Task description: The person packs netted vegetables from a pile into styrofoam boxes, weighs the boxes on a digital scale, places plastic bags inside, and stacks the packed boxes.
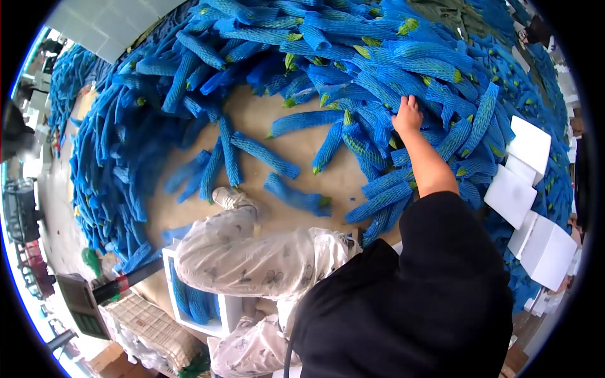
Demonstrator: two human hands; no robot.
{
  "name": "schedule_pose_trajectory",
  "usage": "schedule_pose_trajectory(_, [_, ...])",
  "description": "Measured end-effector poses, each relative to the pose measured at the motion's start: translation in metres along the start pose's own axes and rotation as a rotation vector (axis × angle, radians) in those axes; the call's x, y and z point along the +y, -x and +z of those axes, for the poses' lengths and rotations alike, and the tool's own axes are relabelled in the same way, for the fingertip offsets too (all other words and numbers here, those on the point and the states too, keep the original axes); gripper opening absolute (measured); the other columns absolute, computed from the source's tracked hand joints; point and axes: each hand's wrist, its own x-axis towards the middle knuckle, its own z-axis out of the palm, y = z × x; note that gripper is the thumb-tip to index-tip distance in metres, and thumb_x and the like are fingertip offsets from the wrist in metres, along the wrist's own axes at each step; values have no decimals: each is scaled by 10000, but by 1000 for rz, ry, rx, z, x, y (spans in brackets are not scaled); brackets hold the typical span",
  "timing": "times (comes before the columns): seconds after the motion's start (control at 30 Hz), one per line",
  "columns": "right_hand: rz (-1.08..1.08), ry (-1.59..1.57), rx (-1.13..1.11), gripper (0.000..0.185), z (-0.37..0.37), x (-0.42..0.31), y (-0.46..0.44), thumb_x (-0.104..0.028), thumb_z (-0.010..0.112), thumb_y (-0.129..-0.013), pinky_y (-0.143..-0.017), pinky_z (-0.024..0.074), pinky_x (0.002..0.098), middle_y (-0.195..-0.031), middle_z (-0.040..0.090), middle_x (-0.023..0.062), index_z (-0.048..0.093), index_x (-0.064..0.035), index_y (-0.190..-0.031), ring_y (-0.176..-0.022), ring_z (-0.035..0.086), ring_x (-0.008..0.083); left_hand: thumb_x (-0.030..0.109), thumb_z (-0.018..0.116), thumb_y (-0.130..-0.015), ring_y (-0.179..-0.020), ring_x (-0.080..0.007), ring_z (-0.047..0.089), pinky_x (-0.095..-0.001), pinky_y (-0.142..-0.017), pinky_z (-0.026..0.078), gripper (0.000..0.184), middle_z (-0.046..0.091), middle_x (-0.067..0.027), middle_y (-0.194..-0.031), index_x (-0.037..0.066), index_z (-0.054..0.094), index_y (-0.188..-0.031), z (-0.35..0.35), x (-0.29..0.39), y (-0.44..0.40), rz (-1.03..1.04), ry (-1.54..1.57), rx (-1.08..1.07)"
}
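My right hand [408, 116] reaches forward onto a large pile of long items in blue foam-net sleeves [394, 85]. Its fingers are apart, touching or just above the sleeves. Green, leaf-like tips stick out of many sleeves; the kind of produce inside is hidden. Several sleeved pieces lie loose on the tan floor, among them one sleeved piece [265, 155] left of the hand. Beside my legs stands a white foam box [232, 314], with blue-sleeved pieces [194, 302] lined up inside. My left hand is out of sight.
A digital scale [84, 307] on a post stands at lower left, above a woven crate [148, 324]. White foam boxes [545, 249] sit along the right side. The sleeved pile curves around the front and left. A cardboard box [113, 360] is at the bottom left.
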Motion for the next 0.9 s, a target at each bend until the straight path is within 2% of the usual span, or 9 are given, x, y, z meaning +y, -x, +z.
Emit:
schedule_pose_trajectory(0.17, [-65,-132,396,492,-17,6,-49,-229,736,-684,-886,421,376,-1078,553,39,518,-158,-1120,-1034,531,239,347,501,-921,-1161,-321,487,-451,-992,404,520,513,-214,-1235,-45,463,-1261,5,5,6,18,-60,17])
schedule_pose_trajectory(0.37, [47,13,241,548,-19,5,-74,-246,781,-647,-863,400,391,-1071,556,54,506,-154,-1112,-1039,535,223,315,512,-923,-1140,-329,501,-453,-971,426,486,521,-225,-1217,-52,480,-1241,1,7,8,34,-151,47])
schedule_pose_trajectory(0.47, [-17,166,138,544,-31,4,-54,-355,838,-563,-857,348,387,-1022,549,53,608,-165,-1018,-999,528,223,299,518,-924,-1129,-333,508,-455,-960,437,469,525,-230,-1207,-55,489,-1231,-1,7,9,34,-170,74])
schedule_pose_trajectory(0.57, [-154,121,151,485,-38,-2,-38,-318,832,-563,-943,344,411,-1029,558,29,649,-175,-988,-989,534,233,283,523,-925,-1119,-337,516,-456,-950,448,453,528,-236,-1198,-58,498,-1222,-10,4,6,30,-176,96])
schedule_pose_trajectory(0.63, [-317,-325,217,470,-54,-6,-31,-278,823,-572,-919,401,394,-1023,601,27,655,-149,-991,-981,562,250,272,527,-926,-1112,-340,520,-457,-943,456,441,531,-239,-1192,-60,504,-1215,-16,2,3,26,-185,100])
schedule_pose_trajectory(0.7, [-324,-408,251,416,-93,-26,-24,-262,816,-611,-793,478,376,-935,653,59,656,-90,-955,-882,618,245,261,531,-926,-1105,-343,525,-458,-936,463,430,533,-243,-1186,-63,509,-1208,-22,-1,1,15,-181,110])
schedule_pose_trajectory(0.73, [-289,-811,191,379,-110,-35,-23,-265,802,-643,-747,494,366,-871,659,68,653,-65,-928,-821,629,230,256,533,-926,-1101,-345,527,-459,-933,467,425,534,-245,-1183,-64,512,-1205,-26,-2,-2,11,-181,109])
schedule_pose_trajectory(0.83, [-291,-1662,-231,329,-176,-75,-18,-301,750,-741,-647,524,325,-746,661,79,644,-24,-882,-676,639,169,240,539,-927,-1090,-349,534,-460,-922,478,408,538,-250,-1174,-67,521,-1195,-34,-5,-10,1,-170,98])
schedule_pose_trajectory(0.9, [-137,-1686,-492,362,-201,-107,-5,-365,747,-758,-581,525,304,-742,659,75,650,-48,-903,-636,636,155,229,542,-928,-1083,-352,539,-461,-916,486,396,541,-254,-1168,-69,527,-1188,-33,-6,-16,2,-157,65])
